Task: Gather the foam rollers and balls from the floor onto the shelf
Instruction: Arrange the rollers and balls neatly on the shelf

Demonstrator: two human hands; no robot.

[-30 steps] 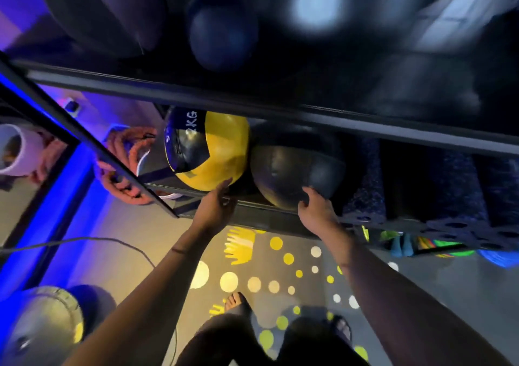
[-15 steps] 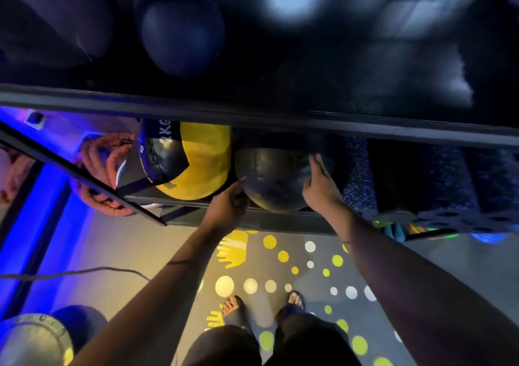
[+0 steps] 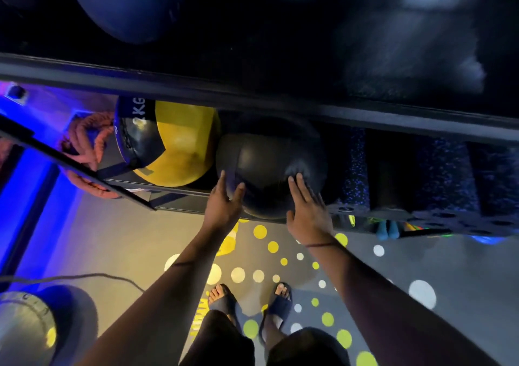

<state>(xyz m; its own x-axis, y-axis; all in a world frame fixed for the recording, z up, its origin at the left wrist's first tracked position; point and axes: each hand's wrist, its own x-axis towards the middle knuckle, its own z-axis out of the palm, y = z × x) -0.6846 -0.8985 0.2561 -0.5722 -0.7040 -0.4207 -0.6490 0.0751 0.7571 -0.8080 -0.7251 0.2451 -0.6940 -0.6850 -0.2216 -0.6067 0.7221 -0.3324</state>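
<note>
Left hand (image 3: 222, 207): you are pressing spread fingers on the black medicine ball (image 3: 264, 157) ahead.
Right hand (image 3: 307, 211): you are laying flat fingers alongside.

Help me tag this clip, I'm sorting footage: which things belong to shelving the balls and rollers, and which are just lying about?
Job: black ball, with left hand and right hand on it; yellow-and-black ball beside it; speckled foam rollers; blue ball on the tier above; shelf.
Lying about: orange rope; floor cable; grey dome at lower left.
</note>
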